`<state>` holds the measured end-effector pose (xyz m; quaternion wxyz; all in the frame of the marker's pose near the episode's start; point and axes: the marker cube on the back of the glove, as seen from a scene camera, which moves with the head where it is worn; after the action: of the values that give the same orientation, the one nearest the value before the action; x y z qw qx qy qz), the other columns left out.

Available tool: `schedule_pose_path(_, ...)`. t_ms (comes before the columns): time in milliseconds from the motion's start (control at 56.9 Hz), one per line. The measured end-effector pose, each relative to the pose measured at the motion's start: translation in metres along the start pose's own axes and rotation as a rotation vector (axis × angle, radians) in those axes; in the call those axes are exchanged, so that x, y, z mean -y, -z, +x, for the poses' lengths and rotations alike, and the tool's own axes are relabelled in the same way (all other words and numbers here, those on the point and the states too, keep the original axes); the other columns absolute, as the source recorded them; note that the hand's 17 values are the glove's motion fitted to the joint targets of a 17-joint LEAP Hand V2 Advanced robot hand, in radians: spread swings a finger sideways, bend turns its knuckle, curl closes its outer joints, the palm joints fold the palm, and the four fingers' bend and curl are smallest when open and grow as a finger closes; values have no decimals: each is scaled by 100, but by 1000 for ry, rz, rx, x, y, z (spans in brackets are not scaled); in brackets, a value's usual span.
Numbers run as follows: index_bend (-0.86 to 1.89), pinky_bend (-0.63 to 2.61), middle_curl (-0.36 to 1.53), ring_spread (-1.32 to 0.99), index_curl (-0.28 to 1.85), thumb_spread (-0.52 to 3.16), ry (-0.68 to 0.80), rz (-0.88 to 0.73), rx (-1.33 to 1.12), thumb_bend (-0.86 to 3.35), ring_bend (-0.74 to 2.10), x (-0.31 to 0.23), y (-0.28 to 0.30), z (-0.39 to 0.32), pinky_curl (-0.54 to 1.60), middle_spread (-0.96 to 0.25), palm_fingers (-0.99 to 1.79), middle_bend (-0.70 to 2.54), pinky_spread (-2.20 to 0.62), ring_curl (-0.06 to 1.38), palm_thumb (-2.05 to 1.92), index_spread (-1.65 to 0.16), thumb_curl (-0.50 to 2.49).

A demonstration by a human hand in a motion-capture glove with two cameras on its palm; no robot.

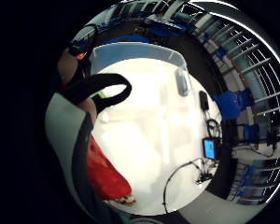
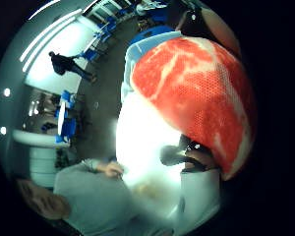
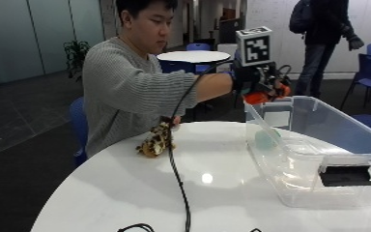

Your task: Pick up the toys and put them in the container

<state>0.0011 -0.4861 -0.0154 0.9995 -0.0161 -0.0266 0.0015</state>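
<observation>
A spotted toy (image 3: 156, 140) is left on the near table (image 3: 140, 193), beside the bare hand. Farther right, a red toy (image 3: 257, 98) is gripped by the right hand (image 3: 253, 79) above the clear container (image 3: 340, 140); release into it seems due next.

I see a red toy (image 2: 196, 93) with white marbled streaks, like raw meat, in my black-gloved right hand (image 3: 257, 82). The container (image 3: 340, 140) is clear plastic. On the white table (image 3: 140, 193) lies a brown-and-yellow spotted toy (image 3: 156, 141).
</observation>
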Motion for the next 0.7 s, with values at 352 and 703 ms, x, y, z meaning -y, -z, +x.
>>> schedule_pose_path(352, 9, 146, 34, -36, 9, 154, -60, -172, -118, 11, 108, 99, -88, 11, 38, -28, 37, 17, -38, 40, 46, -38, 55)
schedule_pose_path(703, 11, 134, 29, -14, 16, 139, -113, -364, -4, -4, 56, 79, -103, 33, 33, -15, -27, 12, -8, 26, 15, -32, 39)
